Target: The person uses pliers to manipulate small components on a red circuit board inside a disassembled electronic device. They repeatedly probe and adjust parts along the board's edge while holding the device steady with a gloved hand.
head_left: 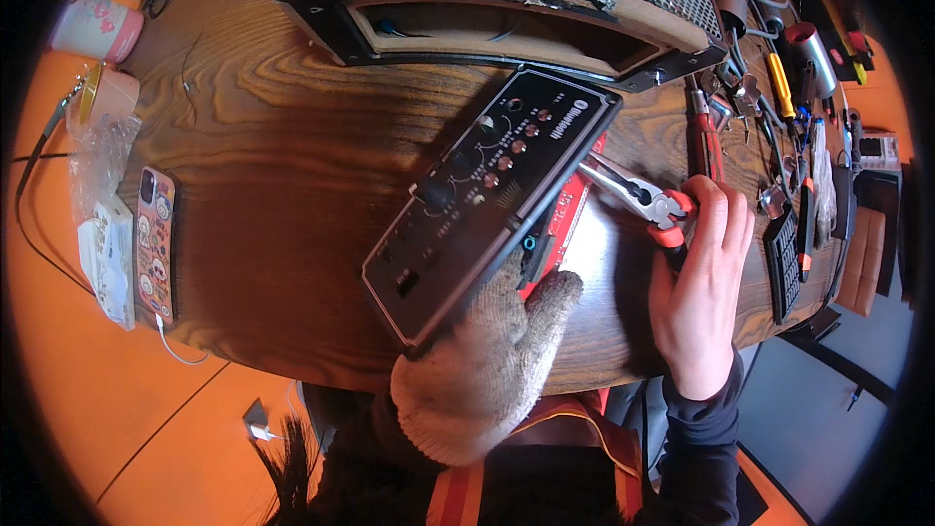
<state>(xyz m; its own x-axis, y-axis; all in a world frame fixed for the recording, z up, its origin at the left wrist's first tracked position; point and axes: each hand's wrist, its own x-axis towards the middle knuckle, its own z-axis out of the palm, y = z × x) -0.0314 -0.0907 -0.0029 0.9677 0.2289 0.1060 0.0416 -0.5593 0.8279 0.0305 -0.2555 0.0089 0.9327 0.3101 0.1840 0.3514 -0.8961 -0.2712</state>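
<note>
My left hand (467, 370), in a grey-white knit glove, is closed on the lower edge of a black control panel (467, 205). The panel is tilted, its face with knobs, sockets and white markings turned up and left. Behind it shows part of a red circuit board (570, 219). My bare right hand (706, 282) is wrapped round red-handled pliers (638, 200). The jaws reach to the back edge of the panel beside the board; what lies between their tips I cannot make out. The left fingers are partly hidden beneath the panel.
A black speaker cabinet (336, 29) with a mesh grille and an open slot stands at the far side. Screwdrivers (782, 86), a red-handled tool (705, 141) and several other tools crowd the right. At the left edge lie a phone (156, 244) on a cable and a white packet (105, 263).
</note>
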